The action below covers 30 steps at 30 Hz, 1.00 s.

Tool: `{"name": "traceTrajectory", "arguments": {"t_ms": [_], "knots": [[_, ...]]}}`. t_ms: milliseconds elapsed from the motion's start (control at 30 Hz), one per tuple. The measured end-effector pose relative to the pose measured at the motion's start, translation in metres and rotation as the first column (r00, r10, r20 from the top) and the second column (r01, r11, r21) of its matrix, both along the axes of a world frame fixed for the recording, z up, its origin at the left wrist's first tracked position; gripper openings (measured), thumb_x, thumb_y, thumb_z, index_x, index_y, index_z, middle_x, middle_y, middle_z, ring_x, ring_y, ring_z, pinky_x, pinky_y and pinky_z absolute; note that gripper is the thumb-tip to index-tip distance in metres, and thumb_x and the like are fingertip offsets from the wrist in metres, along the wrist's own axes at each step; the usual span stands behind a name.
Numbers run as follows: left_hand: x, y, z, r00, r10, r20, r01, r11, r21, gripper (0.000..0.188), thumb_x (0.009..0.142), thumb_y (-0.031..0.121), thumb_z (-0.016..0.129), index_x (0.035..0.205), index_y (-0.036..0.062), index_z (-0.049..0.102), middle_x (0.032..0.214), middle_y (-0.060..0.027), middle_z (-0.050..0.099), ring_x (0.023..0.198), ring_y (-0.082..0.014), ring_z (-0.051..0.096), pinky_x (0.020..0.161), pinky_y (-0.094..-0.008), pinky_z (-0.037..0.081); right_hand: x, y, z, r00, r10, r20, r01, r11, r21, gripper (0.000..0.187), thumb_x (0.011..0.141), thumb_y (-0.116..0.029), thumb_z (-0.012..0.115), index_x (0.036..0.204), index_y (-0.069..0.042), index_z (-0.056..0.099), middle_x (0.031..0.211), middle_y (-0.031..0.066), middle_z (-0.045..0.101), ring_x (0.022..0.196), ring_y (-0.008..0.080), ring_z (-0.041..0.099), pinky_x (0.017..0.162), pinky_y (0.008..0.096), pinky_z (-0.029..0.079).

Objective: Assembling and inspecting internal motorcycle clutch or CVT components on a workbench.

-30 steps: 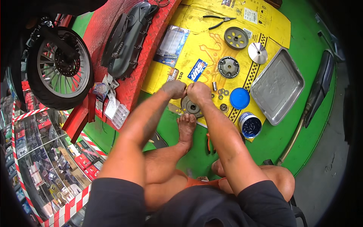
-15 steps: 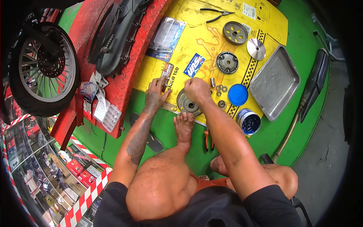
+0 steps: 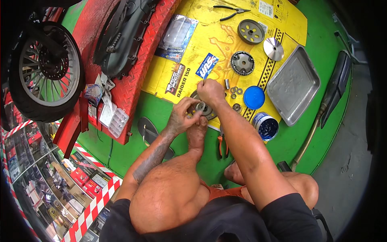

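Note:
My left hand (image 3: 183, 115) pinches a small metal ring (image 3: 200, 106) between thumb and fingers. The ring is over the middle of a round metal pulley plate (image 3: 211, 115), which lies at the front edge of the cardboard, with my bare foot (image 3: 196, 135) against its near rim. Above the plate my right hand (image 3: 210, 92) is closed in a fist; what it grips, if anything, is hidden. Just right of that fist are a metal sleeve (image 3: 227, 84), several small washers (image 3: 234, 93) and a small bearing-like part (image 3: 237, 107).
On yellow cardboard (image 3: 161, 82) are a clutch bell (image 3: 250, 33), a clutch unit (image 3: 242, 63), a silver disc (image 3: 273, 49), black pliers (image 3: 231, 13), a metal tray (image 3: 296, 84), a blue lid (image 3: 254, 97) and a grease tub (image 3: 266, 127). Orange-handled pliers (image 3: 220, 145) lie nearby; a red ramp (image 3: 147, 52) is left.
My left hand has moved right and nearer, from the printed cardboard to the pulley plate, and now holds the ring over it. The right fist has shifted only slightly.

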<state>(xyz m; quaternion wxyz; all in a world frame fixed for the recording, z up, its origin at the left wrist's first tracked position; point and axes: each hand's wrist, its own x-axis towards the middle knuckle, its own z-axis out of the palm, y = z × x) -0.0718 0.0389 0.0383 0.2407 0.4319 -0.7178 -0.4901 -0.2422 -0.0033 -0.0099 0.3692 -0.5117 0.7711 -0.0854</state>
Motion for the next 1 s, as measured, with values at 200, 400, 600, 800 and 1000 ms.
{"name": "traceTrajectory", "arguments": {"t_ms": [200, 400, 600, 800, 1000], "knots": [[0.007, 0.001, -0.003, 0.993, 0.118, -0.026, -0.093, 0.883, 0.460, 0.017, 0.085, 0.005, 0.077, 0.101, -0.0004, 0.075, 0.091, -0.0065, 0.068, 0.072, -0.0133, 0.057, 0.065, -0.0238, 0.046, 0.004, 0.000, -0.001, 0.999, -0.013, 0.033, 0.013, 1.000, -0.008, 0.046, 0.094, -0.034, 0.048, 0.086, 0.003, 0.074, 0.090, 0.0257, 0.074, 0.081, 0.0498, 0.068, 0.074, 0.0540, 0.055], [-0.010, 0.010, -0.009, 0.986, 0.154, 0.060, -0.162, 0.970, 0.182, 0.007, 0.088, 0.005, 0.077, 0.091, -0.0006, 0.075, 0.080, -0.0051, 0.065, 0.066, -0.0143, 0.055, 0.061, -0.0252, 0.046, 0.002, -0.001, 0.002, 1.000, -0.005, 0.019, 0.005, 1.000, 0.010, 0.045, 0.094, -0.032, 0.048, 0.087, 0.003, 0.076, 0.091, 0.0242, 0.075, 0.083, 0.0465, 0.070, 0.076, 0.0512, 0.056], [-0.012, 0.012, -0.022, 0.981, 0.144, 0.128, -0.142, 0.990, -0.025, 0.011, 0.088, 0.010, 0.077, 0.091, 0.0007, 0.073, 0.078, -0.0042, 0.061, 0.064, -0.0159, 0.054, 0.059, -0.0269, 0.046, 0.001, -0.002, 0.001, 1.000, -0.006, 0.030, 0.006, 1.000, 0.019, 0.046, 0.095, -0.032, 0.048, 0.088, 0.003, 0.076, 0.092, 0.0239, 0.075, 0.083, 0.0462, 0.070, 0.076, 0.0509, 0.056], [-0.008, 0.015, -0.023, 0.980, 0.140, 0.140, -0.122, 0.984, -0.129, 0.023, 0.087, 0.013, 0.079, 0.106, 0.0035, 0.071, 0.091, -0.0059, 0.062, 0.072, -0.0185, 0.059, 0.063, -0.0288, 0.049, 0.001, -0.002, 0.000, 1.000, -0.004, 0.026, 0.003, 1.000, 0.024, 0.046, 0.095, -0.033, 0.047, 0.088, 0.003, 0.076, 0.092, 0.0238, 0.075, 0.084, 0.0459, 0.070, 0.077, 0.0508, 0.056], [-0.009, 0.025, -0.015, 0.964, 0.025, 0.265, 0.048, 0.963, -0.265, 0.043, 0.083, 0.018, 0.081, 0.121, 0.0049, 0.066, 0.109, -0.0077, 0.062, 0.086, -0.0227, 0.066, 0.072, -0.0316, 0.054, 0.001, -0.001, 0.001, 1.000, -0.013, 0.026, 0.012, 1.000, 0.018, 0.047, 0.095, -0.033, 0.047, 0.089, 0.003, 0.077, 0.093, 0.0236, 0.075, 0.085, 0.0455, 0.070, 0.078, 0.0507, 0.056]]}}
